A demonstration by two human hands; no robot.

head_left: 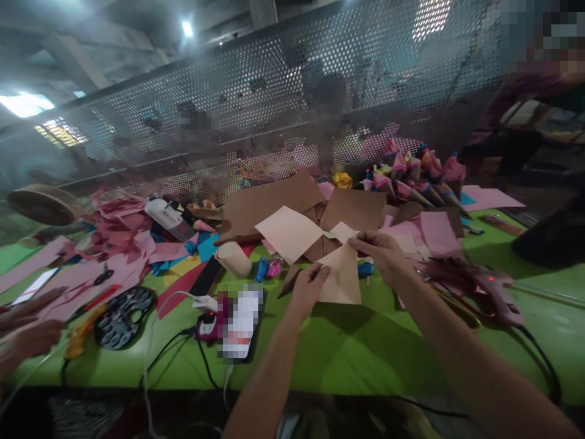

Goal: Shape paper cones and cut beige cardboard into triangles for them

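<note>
Between my two hands is a square of tan paper (345, 277), held up over the green table. My left hand (308, 286) pinches its left edge. At its upper right corner, the fingers of my right hand (377, 247) are closed on the paper. Just behind it lie a pale paper square (290, 233) and larger sheets of brown paper (274, 204). A blue wrapped piece (261, 269) and a pink wrapped piece (274, 268) sit left of my left hand. Close to my right forearm rests a pink glue gun (496, 292) with a red light lit.
The green table (375, 360) carries a phone (242, 323) on a cable, a purple power adapter (210, 323), a black round palette-like tray (124, 318) and pink paper strips (121, 238). Paper cones (411, 174) are heaped behind. Another person's hands (30, 332) are at far left.
</note>
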